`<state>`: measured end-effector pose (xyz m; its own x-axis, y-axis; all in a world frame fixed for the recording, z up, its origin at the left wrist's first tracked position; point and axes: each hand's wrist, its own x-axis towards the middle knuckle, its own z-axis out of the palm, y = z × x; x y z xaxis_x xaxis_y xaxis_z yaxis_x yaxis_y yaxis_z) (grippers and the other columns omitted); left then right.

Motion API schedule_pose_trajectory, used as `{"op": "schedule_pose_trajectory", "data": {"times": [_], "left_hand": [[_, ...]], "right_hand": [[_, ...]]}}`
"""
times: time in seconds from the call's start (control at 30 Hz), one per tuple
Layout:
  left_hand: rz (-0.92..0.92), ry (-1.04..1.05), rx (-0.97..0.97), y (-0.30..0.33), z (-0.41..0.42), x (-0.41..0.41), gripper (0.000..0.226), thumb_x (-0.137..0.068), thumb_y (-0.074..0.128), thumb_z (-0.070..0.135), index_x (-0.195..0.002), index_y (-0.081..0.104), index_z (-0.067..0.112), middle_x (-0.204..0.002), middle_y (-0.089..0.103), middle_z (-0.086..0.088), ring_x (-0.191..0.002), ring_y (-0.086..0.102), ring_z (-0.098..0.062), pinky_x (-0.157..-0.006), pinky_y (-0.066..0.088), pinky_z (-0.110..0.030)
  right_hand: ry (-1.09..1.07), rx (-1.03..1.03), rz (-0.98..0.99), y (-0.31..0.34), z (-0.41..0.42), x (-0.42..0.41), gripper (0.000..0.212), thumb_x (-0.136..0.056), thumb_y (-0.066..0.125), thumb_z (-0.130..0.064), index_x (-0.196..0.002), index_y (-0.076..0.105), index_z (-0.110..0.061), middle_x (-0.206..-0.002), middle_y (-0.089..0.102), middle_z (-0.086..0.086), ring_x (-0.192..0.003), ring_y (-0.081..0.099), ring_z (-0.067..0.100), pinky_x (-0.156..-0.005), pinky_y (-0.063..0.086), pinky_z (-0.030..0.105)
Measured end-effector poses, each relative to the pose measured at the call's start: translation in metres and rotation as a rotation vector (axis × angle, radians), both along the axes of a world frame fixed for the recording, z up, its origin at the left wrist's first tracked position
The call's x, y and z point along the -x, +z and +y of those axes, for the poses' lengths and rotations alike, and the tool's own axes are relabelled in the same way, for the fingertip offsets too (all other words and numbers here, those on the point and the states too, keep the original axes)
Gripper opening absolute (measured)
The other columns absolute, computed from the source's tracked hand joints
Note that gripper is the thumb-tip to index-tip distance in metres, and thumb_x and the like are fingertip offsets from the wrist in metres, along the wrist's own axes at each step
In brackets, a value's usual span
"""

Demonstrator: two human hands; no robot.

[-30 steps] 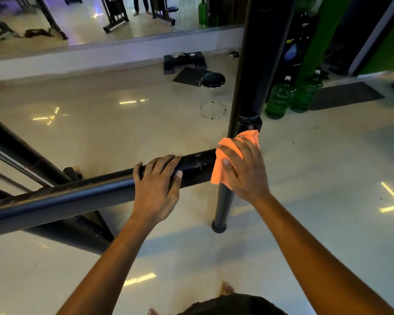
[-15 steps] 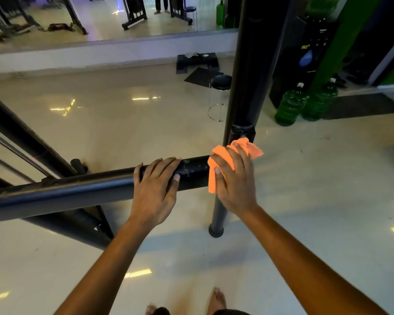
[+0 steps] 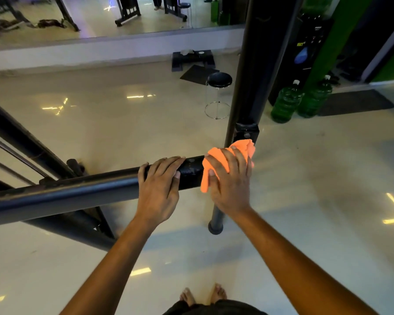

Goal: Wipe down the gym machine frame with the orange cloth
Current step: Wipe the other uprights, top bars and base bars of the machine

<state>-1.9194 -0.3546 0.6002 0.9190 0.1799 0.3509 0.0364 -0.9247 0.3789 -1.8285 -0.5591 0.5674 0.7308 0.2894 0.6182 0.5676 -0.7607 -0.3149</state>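
Note:
A black horizontal bar of the gym machine frame [image 3: 77, 189] runs from the left edge to a black upright post [image 3: 257, 64] at centre right. My right hand [image 3: 230, 180] presses the bunched orange cloth [image 3: 241, 147] against the joint where bar and post meet, just below a bolted bracket [image 3: 247, 130]. My left hand [image 3: 159, 185] grips over the top of the bar right beside the cloth, fingers curled over the far side. Most of the cloth is hidden under my right hand.
More black frame tubes [image 3: 25, 142] slant down at the left. A black stool [image 3: 218, 96] stands behind the post, two green water jugs [image 3: 287, 103] sit at the right beside a dark mat [image 3: 355, 102], and a wall mirror [image 3: 100, 17] runs along the back. My bare feet [image 3: 203, 294] are on the glossy floor.
My right hand has rubbed the cloth slightly left and down around the joint, bunching it up. My left hand has kept its hold on the bar. The camera has tilted down a little.

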Motion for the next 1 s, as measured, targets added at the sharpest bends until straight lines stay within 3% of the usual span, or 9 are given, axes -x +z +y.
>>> {"op": "schedule_pose_trajectory", "data": {"times": [0.1, 0.17, 0.37, 0.63, 0.73, 0.8, 0.87, 0.93, 1.0], "left_hand": [[-0.025, 0.006, 0.008, -0.002, -0.002, -0.001, 0.044, -0.11, 0.041, 0.03, -0.15, 0.058, 0.033, -0.151, 0.059, 0.015, -0.141, 0.049, -0.015, -0.121, 0.026, -0.054], [-0.039, 0.006, 0.015, -0.002, -0.001, -0.001, 0.043, -0.11, 0.041, 0.029, -0.149, 0.059, 0.031, -0.151, 0.059, 0.013, -0.141, 0.05, -0.016, -0.121, 0.026, -0.054], [-0.042, -0.011, -0.007, -0.004, 0.001, -0.001, 0.046, -0.11, 0.039, 0.031, -0.152, 0.057, 0.034, -0.151, 0.059, 0.014, -0.14, 0.051, -0.017, -0.121, 0.024, -0.049], [-0.049, 0.026, -0.005, -0.005, -0.006, -0.002, 0.045, -0.108, 0.04, 0.031, -0.149, 0.059, 0.034, -0.149, 0.06, 0.014, -0.138, 0.051, -0.017, -0.12, 0.025, -0.053], [-0.059, 0.083, -0.027, -0.007, -0.018, -0.005, 0.044, -0.108, 0.041, 0.035, -0.148, 0.06, 0.032, -0.147, 0.061, 0.012, -0.139, 0.051, -0.02, -0.121, 0.025, -0.056], [-0.066, 0.129, -0.041, -0.01, -0.028, -0.007, 0.045, -0.108, 0.042, 0.036, -0.148, 0.06, 0.029, -0.147, 0.062, 0.009, -0.139, 0.051, -0.024, -0.121, 0.025, -0.059], [-0.062, 0.171, -0.034, -0.011, -0.038, -0.009, 0.046, -0.107, 0.042, 0.034, -0.148, 0.061, 0.027, -0.147, 0.062, 0.006, -0.14, 0.05, -0.027, -0.123, 0.023, -0.061], [-0.052, 0.184, -0.007, -0.01, -0.048, -0.013, 0.046, -0.108, 0.041, 0.034, -0.148, 0.06, 0.026, -0.148, 0.062, 0.006, -0.143, 0.048, -0.026, -0.125, 0.021, -0.061], [-0.045, 0.16, 0.016, -0.005, -0.061, -0.018, 0.046, -0.109, 0.039, 0.035, -0.148, 0.061, 0.028, -0.15, 0.061, 0.009, -0.145, 0.047, -0.023, -0.127, 0.02, -0.059]], "right_hand": [[-0.176, -0.115, 0.088, 0.005, 0.051, 0.029, 0.036, -0.113, 0.049, -0.039, -0.145, 0.066, -0.034, -0.161, 0.048, 0.008, -0.163, 0.023, 0.04, -0.129, 0.01, 0.069], [-0.166, -0.12, 0.103, 0.005, 0.055, 0.03, 0.037, -0.114, 0.048, -0.043, -0.146, 0.065, -0.035, -0.162, 0.047, 0.006, -0.164, 0.021, 0.041, -0.13, 0.007, 0.07], [0.134, 0.273, -0.068, 0.001, -0.03, -0.013, 0.053, -0.107, 0.061, -0.035, -0.16, 0.052, -0.037, -0.164, 0.048, 0.003, -0.155, 0.039, 0.036, -0.123, 0.031, 0.061], [-0.07, 0.028, 0.065, 0.007, 0.016, 0.013, 0.042, -0.112, 0.052, -0.055, -0.15, 0.06, -0.042, -0.163, 0.047, -0.002, -0.162, 0.026, 0.034, -0.127, 0.017, 0.068], [0.113, 0.099, -0.021, 0.004, -0.016, -0.002, 0.043, -0.113, 0.055, -0.041, -0.156, 0.058, -0.037, -0.164, 0.049, -0.003, -0.162, 0.03, 0.031, -0.128, 0.024, 0.064], [0.271, 0.124, -0.09, 0.0, -0.049, -0.018, 0.049, -0.108, 0.056, -0.014, -0.156, 0.06, -0.028, -0.166, 0.05, 0.0, -0.162, 0.034, 0.027, -0.124, 0.04, 0.055], [0.343, 0.055, -0.065, -0.002, -0.078, -0.031, 0.057, -0.102, 0.054, 0.0, -0.151, 0.065, -0.025, -0.166, 0.051, 0.0, -0.159, 0.041, 0.02, -0.113, 0.055, 0.042], [0.315, -0.096, 0.012, 0.004, -0.098, -0.043, 0.053, -0.101, 0.056, -0.002, -0.146, 0.069, -0.026, -0.165, 0.052, -0.003, -0.154, 0.048, 0.015, -0.108, 0.057, 0.037], [0.298, -0.224, 0.045, 0.015, -0.107, -0.054, 0.045, -0.105, 0.054, -0.01, -0.145, 0.07, -0.022, -0.166, 0.051, 0.0, -0.156, 0.044, 0.015, -0.118, 0.049, 0.033]]}}
